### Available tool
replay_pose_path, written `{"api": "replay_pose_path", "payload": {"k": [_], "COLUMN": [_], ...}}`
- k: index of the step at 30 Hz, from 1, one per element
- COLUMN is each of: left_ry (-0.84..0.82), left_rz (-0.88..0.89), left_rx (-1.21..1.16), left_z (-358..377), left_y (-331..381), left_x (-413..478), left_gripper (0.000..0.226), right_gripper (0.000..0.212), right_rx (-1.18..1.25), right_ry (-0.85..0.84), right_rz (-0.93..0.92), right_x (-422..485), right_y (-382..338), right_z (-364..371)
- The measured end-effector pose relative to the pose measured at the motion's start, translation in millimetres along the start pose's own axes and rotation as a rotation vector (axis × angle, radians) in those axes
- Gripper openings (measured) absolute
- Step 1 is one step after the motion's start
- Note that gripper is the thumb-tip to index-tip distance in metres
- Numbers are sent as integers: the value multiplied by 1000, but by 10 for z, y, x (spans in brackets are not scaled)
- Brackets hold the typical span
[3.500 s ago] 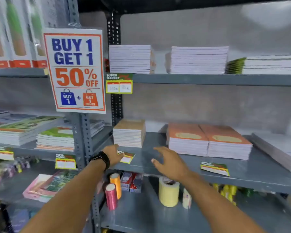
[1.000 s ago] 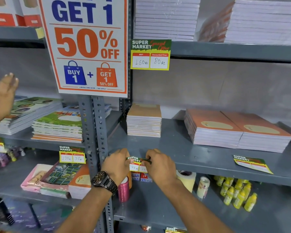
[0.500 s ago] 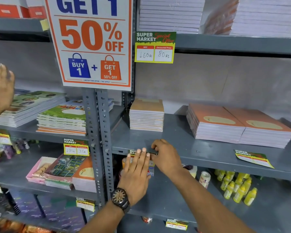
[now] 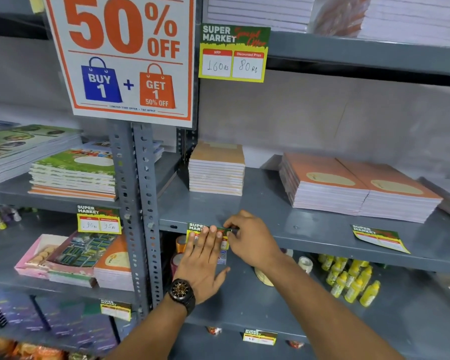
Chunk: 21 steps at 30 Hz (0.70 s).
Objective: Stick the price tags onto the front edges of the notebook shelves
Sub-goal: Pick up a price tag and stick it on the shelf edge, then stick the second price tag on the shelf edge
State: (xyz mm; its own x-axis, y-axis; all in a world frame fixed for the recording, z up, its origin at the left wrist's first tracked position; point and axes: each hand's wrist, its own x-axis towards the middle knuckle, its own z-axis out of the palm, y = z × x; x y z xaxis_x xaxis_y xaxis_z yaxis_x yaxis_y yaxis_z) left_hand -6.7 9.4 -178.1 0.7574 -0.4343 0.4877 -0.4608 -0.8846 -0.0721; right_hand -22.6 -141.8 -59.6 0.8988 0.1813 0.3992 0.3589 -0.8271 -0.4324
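Shelf: grey steel, carrying stacked notebooks.
Left hand: lying flat, grip wide, fingers pressing the price tag against the shelf's front edge.
Right hand: at 3 o'clock of the tag, grip narrow, pinching its upper right corner.
Loose tag: lying on the shelf, well apart at 3 o'clock.
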Motion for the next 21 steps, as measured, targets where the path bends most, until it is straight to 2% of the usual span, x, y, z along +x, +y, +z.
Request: {"api": "replay_pose_path", "payload": {"k": [4,7,9,14,18,21], "left_ry": [-37,-34,27,188,130,0], "left_rz": [-7,-81,-97,59,44,-5], "left_rx": [15,-24,-81,-245,-418,-528], "left_z": [-97,-236,-330,-564,-695,-767], "left_y": [26,204,363,958,1536,1906], "left_x": [-43,-77,-40,401,873,1224], "left_gripper": [97,94,89,76,64,49], "right_gripper": [17,21,24,22,20,18], "right_rx": [-14,54,115,106,31,-4], "right_ry": [39,46,86,276,367,405], "right_rz": [1,26,53,158,327,428], "right_x": [-7,-69,-144,-370,-641,-837], "right_y": [-33,-14,43,501,1159,1673], "right_z": [28,-4,-83,-614,-1242,-1639]}}
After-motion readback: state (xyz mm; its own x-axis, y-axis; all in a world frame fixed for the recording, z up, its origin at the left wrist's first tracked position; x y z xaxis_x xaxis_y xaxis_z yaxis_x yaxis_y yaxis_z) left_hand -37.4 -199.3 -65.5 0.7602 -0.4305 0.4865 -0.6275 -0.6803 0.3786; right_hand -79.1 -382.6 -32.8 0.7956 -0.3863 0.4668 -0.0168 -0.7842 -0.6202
